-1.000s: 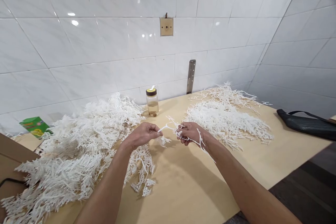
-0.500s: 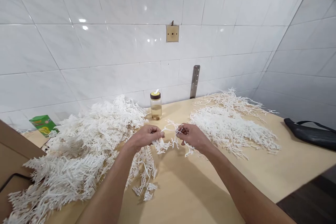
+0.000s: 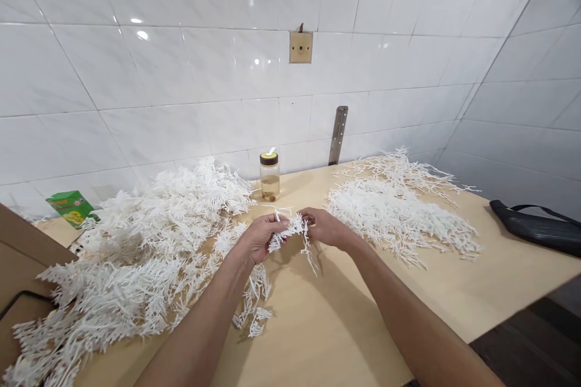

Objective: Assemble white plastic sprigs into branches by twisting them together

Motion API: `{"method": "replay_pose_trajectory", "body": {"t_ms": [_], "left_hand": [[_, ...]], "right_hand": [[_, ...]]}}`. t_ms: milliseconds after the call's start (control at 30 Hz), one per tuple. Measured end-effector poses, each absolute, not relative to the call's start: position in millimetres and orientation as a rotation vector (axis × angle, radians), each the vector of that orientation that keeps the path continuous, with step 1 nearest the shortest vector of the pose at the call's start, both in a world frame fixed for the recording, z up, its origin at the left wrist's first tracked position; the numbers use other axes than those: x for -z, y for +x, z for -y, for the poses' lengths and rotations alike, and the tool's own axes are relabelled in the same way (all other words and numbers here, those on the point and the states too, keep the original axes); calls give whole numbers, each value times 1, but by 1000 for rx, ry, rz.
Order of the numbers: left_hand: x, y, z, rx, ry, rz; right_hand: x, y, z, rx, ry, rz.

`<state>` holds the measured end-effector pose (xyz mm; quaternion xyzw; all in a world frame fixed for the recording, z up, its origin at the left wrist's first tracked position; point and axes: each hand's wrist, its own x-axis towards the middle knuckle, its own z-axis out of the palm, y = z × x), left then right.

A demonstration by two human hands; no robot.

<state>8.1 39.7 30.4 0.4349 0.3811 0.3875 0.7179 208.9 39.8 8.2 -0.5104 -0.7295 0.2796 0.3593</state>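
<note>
White branching plastic-looking sprigs form a large heap (image 3: 149, 242) on the left of the table and a flatter pile (image 3: 399, 217) on the right. Between them, my left hand (image 3: 267, 234) pinches a small white sprig (image 3: 297, 227) near its fingertips. My right hand (image 3: 320, 227) is closed at the right side of the same sprig, its fingertips partly hidden behind the strands. Thin strands hang down between the two hands. A few loose pieces (image 3: 258, 314) lie below my left wrist.
Behind my hands stands a jar (image 3: 270, 178) of yellowish liquid with a dark lid. A metal strip (image 3: 338, 136) leans on the tiled wall. A green box (image 3: 71, 208) is far left, a black bag (image 3: 535, 227) far right.
My hands have come closer together, and the sprig between them is bunched up instead of stretched apart. The view has shifted slightly.
</note>
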Motion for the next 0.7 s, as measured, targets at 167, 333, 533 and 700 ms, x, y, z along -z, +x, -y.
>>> {"method": "replay_pose_trajectory", "body": {"t_ms": [167,333,533,700], "left_hand": [[-28,11,-42,-1030,882,-856],[-27,17,-40,-1087,810,-865],[-32,23,-35,-1128,800,-795],[-36,21,-33,-1107,757,-816]], "right_hand": [[-30,218,-30,-551,-1401,1401],[-44,198,-3,-811,-1465,1459],[-33,180,0,-1087,-1385,1440],[-32,176,-17,-1261,-1182,1132]]}}
